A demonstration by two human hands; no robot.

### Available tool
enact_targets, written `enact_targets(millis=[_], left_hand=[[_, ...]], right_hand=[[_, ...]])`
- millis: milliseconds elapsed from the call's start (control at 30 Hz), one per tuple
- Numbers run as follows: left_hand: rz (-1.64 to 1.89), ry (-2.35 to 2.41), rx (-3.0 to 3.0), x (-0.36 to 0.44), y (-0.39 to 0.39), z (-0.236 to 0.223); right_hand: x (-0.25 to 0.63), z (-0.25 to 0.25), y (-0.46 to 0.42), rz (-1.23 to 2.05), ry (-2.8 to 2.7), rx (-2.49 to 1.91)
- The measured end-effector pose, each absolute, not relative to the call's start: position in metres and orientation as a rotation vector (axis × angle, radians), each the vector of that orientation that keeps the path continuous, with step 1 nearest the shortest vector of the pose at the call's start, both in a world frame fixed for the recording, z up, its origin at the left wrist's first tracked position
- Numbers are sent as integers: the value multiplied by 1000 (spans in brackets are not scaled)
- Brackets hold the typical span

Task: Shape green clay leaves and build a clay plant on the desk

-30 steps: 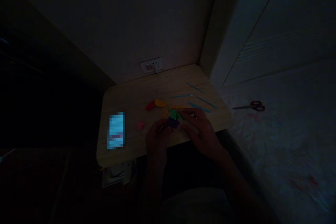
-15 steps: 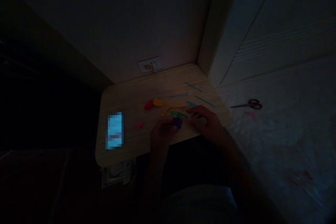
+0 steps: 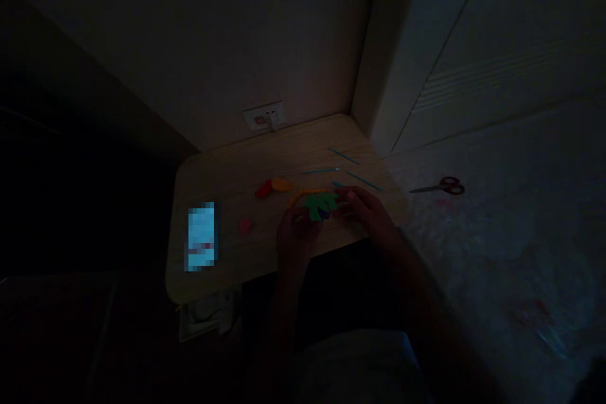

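Observation:
Between my two hands, just above the table, is a clay piece with a green leaf-shaped top [image 3: 318, 206] and a dark purple body [image 3: 324, 214] under it. My left hand [image 3: 297, 235] is closed on its left side, the fingertips partly hidden behind it. At its right edge, the fingers of my right hand [image 3: 367, 209] are bent and pinch the green part; dim light blurs the exact contact. Just behind the piece curves a bumpy orange-yellow clay strip [image 3: 307, 192]. Left of it lie a red clay lump [image 3: 264, 189] and a yellow-orange one [image 3: 282, 185].
A pink lump [image 3: 245, 226] and a lit phone [image 3: 201, 237] are on the wooden table [image 3: 222, 170]. Thin blue sticks [image 3: 362, 180] lie at its right. Scissors [image 3: 440, 187] rest on the plastic-covered surface [image 3: 473, 246] beyond. A wall socket [image 3: 264, 116] sits behind.
The clay piece has been tilted so its green top faces me and hides most of the purple. My right hand has come in to its right edge. The view has shifted slightly.

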State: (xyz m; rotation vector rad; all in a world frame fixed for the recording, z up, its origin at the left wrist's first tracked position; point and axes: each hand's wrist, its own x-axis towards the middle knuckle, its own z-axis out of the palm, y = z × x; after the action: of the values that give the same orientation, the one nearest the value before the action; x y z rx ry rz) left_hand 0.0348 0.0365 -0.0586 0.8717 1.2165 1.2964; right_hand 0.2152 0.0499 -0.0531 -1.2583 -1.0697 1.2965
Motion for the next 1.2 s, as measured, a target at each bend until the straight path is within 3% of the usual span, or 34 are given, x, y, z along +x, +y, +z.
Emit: enact_targets(millis=[167, 800, 1200], left_hand=[[1396, 1199, 983, 37, 32, -67], [1228, 1140, 1047, 40, 23, -72], [1398, 1264, 1042, 53, 21, -76]], right_hand=[[211, -54, 46, 1330, -1110, -1259], [206, -58, 50, 1325, -1000, -1280], [213, -54, 37, 942, -1163, -1412]])
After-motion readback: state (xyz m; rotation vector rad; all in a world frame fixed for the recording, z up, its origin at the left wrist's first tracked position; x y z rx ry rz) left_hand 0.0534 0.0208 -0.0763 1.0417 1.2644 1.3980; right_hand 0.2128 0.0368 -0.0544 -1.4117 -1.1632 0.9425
